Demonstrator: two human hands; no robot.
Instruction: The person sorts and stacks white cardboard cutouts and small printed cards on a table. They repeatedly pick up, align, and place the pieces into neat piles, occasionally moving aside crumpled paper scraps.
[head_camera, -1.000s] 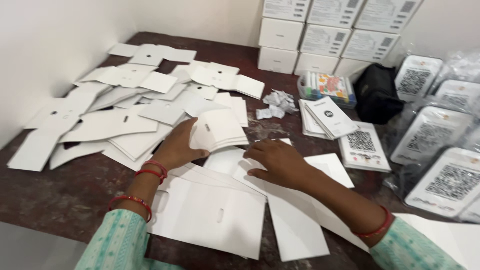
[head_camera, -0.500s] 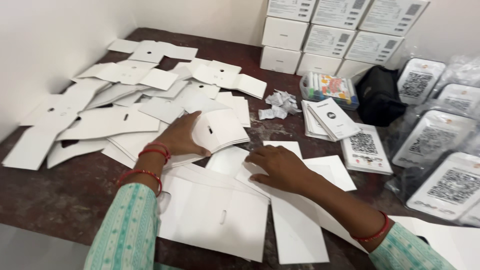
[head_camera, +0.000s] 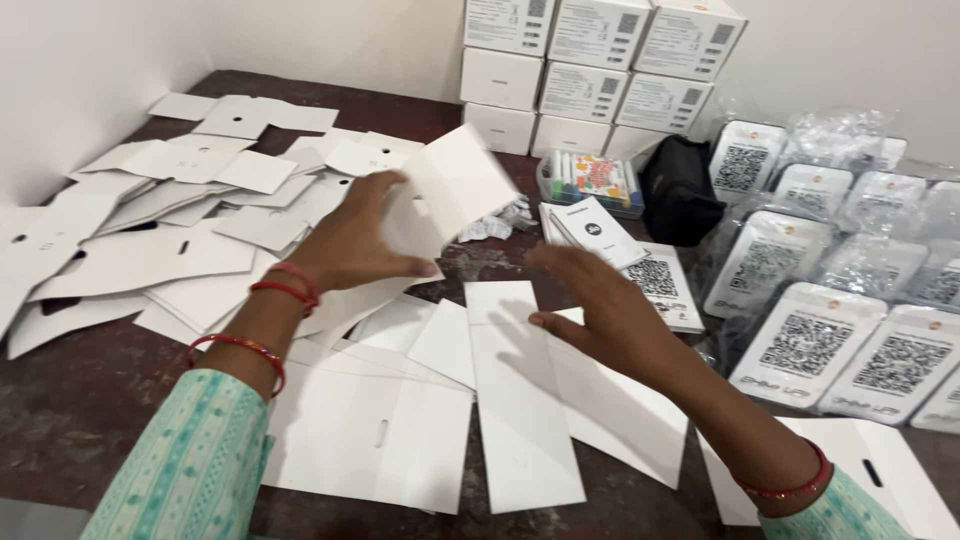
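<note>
1. Fingers of the left hand (head_camera: 355, 245) pinch a white card sleeve (head_camera: 450, 190), thumb beneath and fingertips along its lower edge, so the sleeve tilts up above the table (head_camera: 70, 420).
2. Fingers of the right hand (head_camera: 600, 315) are loosely spread and a little blurred, hovering over a long white card strip (head_camera: 520, 400) and gripping nothing.
3. Just below both sets of fingers lies a loose fan of flat white card blanks (head_camera: 370, 440), overlapping one another; a slotted one sits nearest the left forearm.
4. To handle the raised sleeve well, I judge the pinch should stay close to its edge and light, since thin card creases easily, with the free hand steadying the open side.
5. Left of the left fingers, a wide spread of folded white cards (head_camera: 150, 230) covers the table almost to the wall, leaving little bare surface there.
6. Beyond the right fingers lie white booklets (head_camera: 595, 230), and further right are bagged code-print stands (head_camera: 810, 345), packed tightly and close to the wrist.
7. Ahead of the fingers, stacked white boxes (head_camera: 590, 70) and a black pouch (head_camera: 680, 185) close off the back.
8. Open room seems best directly above the blanks, between the two hands; sideways sweeps risk scattering the piles.
</note>
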